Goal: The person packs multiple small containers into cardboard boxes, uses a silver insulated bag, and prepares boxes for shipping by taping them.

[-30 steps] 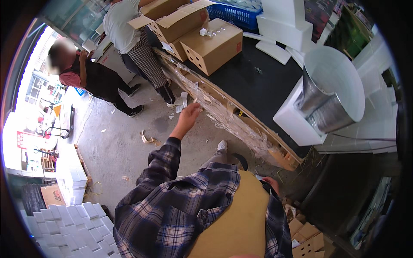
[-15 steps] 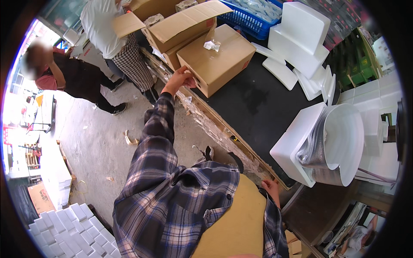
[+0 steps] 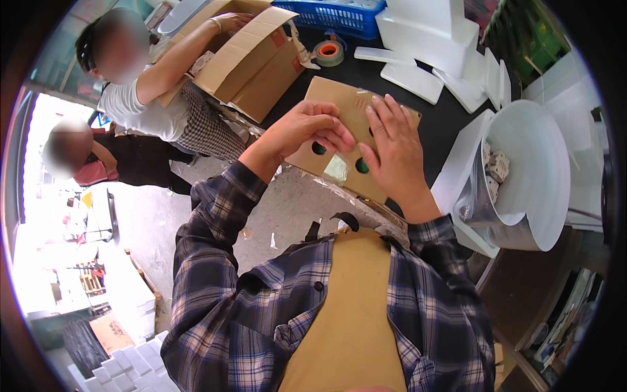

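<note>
A brown cardboard box (image 3: 349, 95) with round holes lies in front of me at the edge of the black table. A shiny patch of clear tape (image 3: 336, 168) shows on its near part. Over the box's left half is my left hand (image 3: 317, 127), its fingers curled inward; whatever they may pinch is hidden. My right hand (image 3: 397, 140) rests on the right half, fingers stretched out and flat, its thumb beside a hole. Beyond the box, a roll of tape (image 3: 328, 53) with an orange core lies on the table.
An open carton (image 3: 261, 75) stands to the left, with a co-worker's arm (image 3: 173, 75) reaching into it. White foam pieces (image 3: 411, 81) and a blue crate (image 3: 339, 19) are at the back. At right stands a white tub (image 3: 532, 176) by a foam box; a second person is farther left.
The box has come nearer and been turned, showing its holed face. My left hand left the box's end for its upper face; my right hand rose from the table edge onto it. The co-worker leaned in.
</note>
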`<state>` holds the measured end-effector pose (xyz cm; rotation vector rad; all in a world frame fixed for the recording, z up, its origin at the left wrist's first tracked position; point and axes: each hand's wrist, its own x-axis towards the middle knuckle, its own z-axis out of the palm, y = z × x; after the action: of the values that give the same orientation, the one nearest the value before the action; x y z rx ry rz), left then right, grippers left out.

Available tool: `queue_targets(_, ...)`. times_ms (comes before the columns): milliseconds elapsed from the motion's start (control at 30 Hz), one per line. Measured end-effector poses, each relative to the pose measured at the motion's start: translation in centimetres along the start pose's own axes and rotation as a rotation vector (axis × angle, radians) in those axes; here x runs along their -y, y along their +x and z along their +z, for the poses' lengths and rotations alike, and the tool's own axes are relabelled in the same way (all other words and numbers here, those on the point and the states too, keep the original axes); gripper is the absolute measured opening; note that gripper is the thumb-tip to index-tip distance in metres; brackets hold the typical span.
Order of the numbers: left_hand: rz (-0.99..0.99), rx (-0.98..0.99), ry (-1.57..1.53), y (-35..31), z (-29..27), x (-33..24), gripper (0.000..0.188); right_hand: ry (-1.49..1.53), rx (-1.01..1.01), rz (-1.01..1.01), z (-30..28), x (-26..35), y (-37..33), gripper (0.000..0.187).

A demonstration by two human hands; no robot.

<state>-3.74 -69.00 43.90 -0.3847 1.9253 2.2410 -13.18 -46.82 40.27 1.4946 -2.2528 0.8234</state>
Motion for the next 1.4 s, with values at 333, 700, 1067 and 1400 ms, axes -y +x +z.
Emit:
queue_targets(333,0.687,-0.555,1.37,9.2,-0.1,0.6,0.03,-0.13,-0.007,0.247,2.5,-5.9,5.4,0.048)
queue_targets(700,0.551,-0.391,1.581,11.6,0.0,1.5,0.021,-0.201,0.041,0.161,3.1,-6.4,5.5,0.026)
queue_targets(1067,0.354,-0.318,0.734,14.3,2.0,1.1,0.02,-0.107,-0.051,0.273,4.7,-7.4,4.3,0.026)
queue_targets(1400,0.742,-0.575,0.621,4.8,-1.6,-0.8,0.049,-0.048,-0.266,0.274,3.5,-7.1,5.8,0.047)
